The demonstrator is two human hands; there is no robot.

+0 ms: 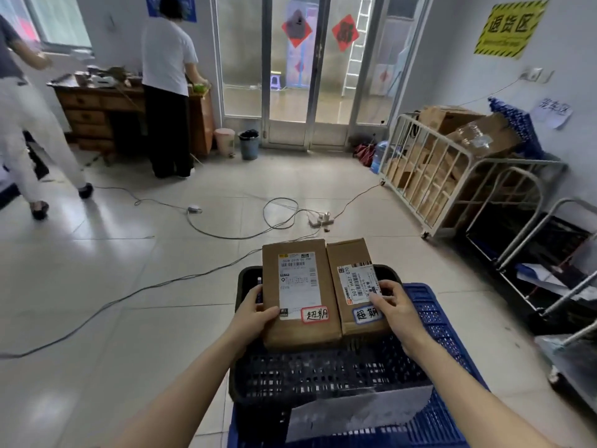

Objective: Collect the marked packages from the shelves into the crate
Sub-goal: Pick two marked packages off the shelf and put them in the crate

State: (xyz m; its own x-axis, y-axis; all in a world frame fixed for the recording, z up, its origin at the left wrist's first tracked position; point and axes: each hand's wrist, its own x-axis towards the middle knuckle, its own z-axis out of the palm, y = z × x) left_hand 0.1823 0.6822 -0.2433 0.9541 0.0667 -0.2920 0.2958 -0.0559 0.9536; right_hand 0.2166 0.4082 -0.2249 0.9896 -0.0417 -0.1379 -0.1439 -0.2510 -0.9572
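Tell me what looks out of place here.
Loose cables and a power strip sprawl across the floor ahead, a likely trip hazard. The big box in the left hand and small box in the right hand, over the crate, look undamaged.

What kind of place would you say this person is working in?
Probably a parcel depot or pickup station: the left package and right package carry shipping labels above a black crate, a wheeled cage cart is stuffed with cartons, and there is a yellow hazard-striped wall sign.
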